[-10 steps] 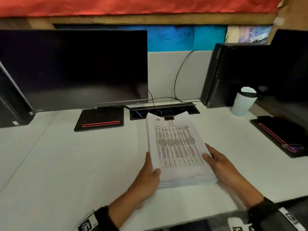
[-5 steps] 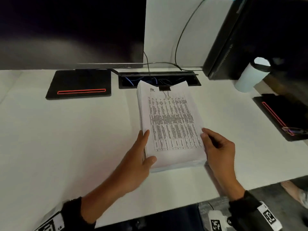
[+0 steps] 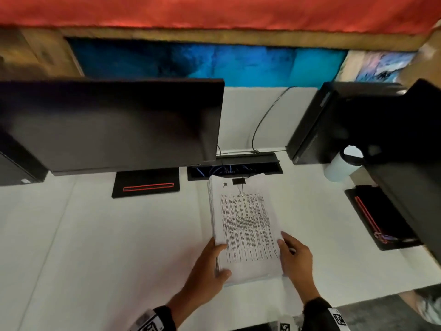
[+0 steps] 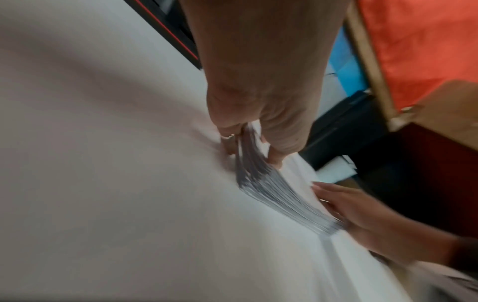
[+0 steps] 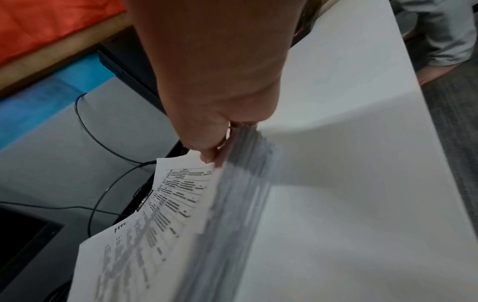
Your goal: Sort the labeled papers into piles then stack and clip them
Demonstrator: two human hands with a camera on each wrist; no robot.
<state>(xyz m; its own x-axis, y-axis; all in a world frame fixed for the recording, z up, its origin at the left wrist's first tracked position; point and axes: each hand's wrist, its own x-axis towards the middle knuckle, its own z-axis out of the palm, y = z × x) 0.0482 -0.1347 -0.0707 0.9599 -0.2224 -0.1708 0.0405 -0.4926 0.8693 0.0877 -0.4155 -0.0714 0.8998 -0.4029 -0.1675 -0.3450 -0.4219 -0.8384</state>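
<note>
A thick stack of printed papers (image 3: 245,225) lies on the white desk (image 3: 119,235), with a black binder clip (image 3: 239,181) on its far edge and a handwritten label near the top left corner. My left hand (image 3: 214,261) grips the stack's near left corner, thumb on top and fingers under the edge. My right hand (image 3: 290,252) holds the near right corner the same way. The left wrist view shows the stack's layered edge (image 4: 271,183) pinched by my left hand (image 4: 248,141). In the right wrist view my right hand (image 5: 220,147) pinches the stack (image 5: 168,214).
A dark monitor (image 3: 107,125) stands at the back left on a black base (image 3: 145,185). A cable slot (image 3: 235,167) lies just behind the papers. At the right are a black computer tower (image 3: 317,125), a white cup (image 3: 341,168) and another black base (image 3: 379,216).
The head camera dipped down and then rose again. Both hands keep their grip on the stack's near corners; the stack stays in about the same place on the desk.
</note>
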